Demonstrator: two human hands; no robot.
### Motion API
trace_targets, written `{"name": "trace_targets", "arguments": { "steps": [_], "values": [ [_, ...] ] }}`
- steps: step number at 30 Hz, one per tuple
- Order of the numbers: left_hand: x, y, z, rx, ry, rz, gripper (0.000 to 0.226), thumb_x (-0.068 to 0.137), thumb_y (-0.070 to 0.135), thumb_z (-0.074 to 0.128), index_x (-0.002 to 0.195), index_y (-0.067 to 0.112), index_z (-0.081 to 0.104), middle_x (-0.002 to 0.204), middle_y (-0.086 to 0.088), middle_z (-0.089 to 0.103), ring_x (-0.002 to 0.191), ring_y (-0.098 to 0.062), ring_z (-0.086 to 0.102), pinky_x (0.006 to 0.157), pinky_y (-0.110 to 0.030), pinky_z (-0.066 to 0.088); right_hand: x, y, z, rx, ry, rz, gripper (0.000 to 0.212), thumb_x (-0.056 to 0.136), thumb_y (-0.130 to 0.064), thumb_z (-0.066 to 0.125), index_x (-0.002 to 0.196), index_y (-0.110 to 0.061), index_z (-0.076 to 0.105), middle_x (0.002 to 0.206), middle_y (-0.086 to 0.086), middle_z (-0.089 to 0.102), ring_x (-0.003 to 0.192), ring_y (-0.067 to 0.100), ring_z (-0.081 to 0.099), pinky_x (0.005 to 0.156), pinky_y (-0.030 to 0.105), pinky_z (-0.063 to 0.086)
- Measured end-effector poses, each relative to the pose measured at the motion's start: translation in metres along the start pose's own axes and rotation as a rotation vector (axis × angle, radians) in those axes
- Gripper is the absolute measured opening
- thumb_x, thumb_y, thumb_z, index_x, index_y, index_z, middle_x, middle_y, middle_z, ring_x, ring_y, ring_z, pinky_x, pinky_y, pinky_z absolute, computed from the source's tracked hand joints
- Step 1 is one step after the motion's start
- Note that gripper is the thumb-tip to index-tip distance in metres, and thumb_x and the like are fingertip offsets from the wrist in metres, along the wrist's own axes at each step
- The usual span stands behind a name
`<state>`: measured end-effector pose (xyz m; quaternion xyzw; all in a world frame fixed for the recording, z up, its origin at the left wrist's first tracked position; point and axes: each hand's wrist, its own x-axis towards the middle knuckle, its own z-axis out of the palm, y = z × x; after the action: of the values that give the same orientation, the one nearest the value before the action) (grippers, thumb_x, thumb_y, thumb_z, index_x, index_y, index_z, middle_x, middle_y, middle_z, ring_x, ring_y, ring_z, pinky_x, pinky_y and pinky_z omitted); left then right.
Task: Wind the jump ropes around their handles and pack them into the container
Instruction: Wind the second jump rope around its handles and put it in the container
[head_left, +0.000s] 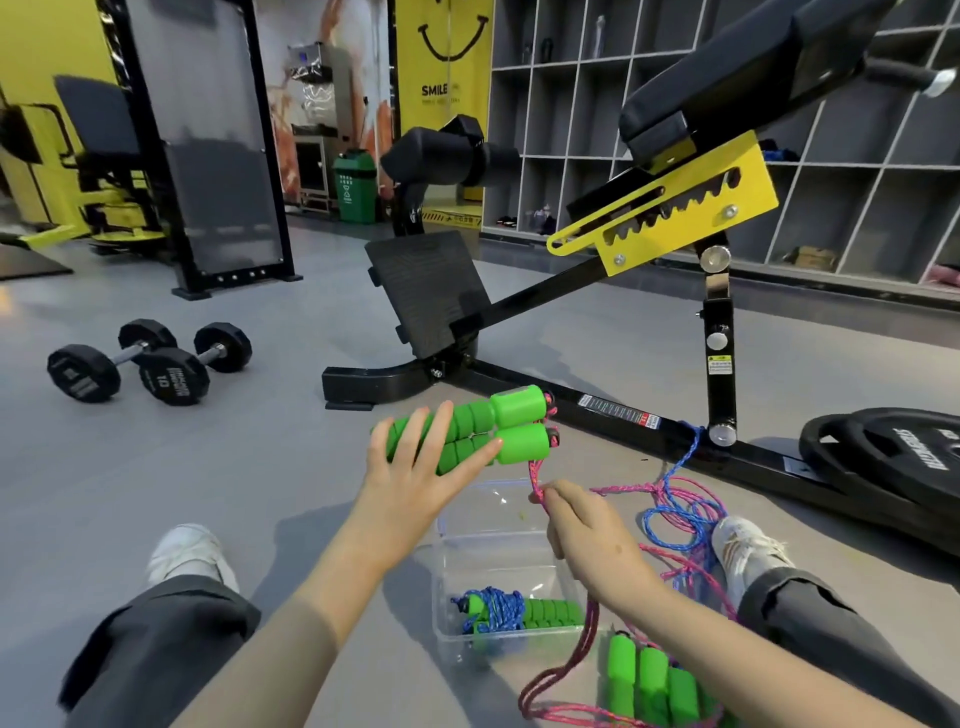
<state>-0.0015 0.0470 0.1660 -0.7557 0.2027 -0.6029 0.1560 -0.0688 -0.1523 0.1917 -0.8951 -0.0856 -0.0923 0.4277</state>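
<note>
STEP: winding is being started | handles (498, 431) are being held above container (460, 525), left hand (415, 467) fingers spread | rope (535, 475) is being pinched by right hand (582, 525) above container | NEXT: taut wraps round handles likely needed

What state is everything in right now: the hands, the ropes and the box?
Left hand, fingers straight, against the held handles.
Right hand, pinching the pink rope.
Held handles, side by side, nothing wound on them.
Pink rope, loose, trailing to the floor.
Blue rope, loose on the floor, mixed with the pink.
Box, open, one rope inside.
Packed rope, wound round its handles.
</note>
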Motion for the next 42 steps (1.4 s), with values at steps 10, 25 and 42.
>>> {"name": "trace_targets", "arguments": {
  "steps": [10,25,42],
  "values": [
    [-0.011,0.015,0.004,-0.082,-0.011,-0.108,0.054,0.089,-0.011,0.017,0.13,0.009,0.046,0.124,-0.021,0.045,0.106,-0.035,0.047,0.085,-0.05,0.038,0.006,-0.017,-0.053,-0.097,-0.415,0.023,0.028,0.097,-0.028,0.045,0.1,-0.006,0.062,0.059,-0.004,0.038,0.046,0.01,0.041,0.05,0.021,0.042],
    [-0.018,0.029,-0.005,-0.164,-0.037,0.059,0.047,0.094,-0.006,0.024,0.133,0.009,0.045,0.124,-0.017,0.045,0.109,-0.03,0.047,0.086,-0.048,0.037,0.046,-0.038,-0.076,-0.413,-0.299,-0.401,0.019,0.087,-0.031,0.062,0.074,-0.018,0.067,0.061,-0.004,0.062,0.056,0.01,0.054,0.058,0.023,0.042],
    [0.01,0.056,-0.028,-0.356,0.179,0.039,0.045,0.092,0.007,0.047,0.136,0.003,0.036,0.127,-0.011,0.047,0.114,-0.024,0.049,0.089,-0.043,0.04,0.09,-0.024,-0.082,0.026,-0.241,-0.167,0.047,0.094,-0.041,0.048,0.066,-0.007,0.063,0.048,0.006,0.047,0.047,0.019,0.038,0.05,0.024,0.033]
  ]
}}
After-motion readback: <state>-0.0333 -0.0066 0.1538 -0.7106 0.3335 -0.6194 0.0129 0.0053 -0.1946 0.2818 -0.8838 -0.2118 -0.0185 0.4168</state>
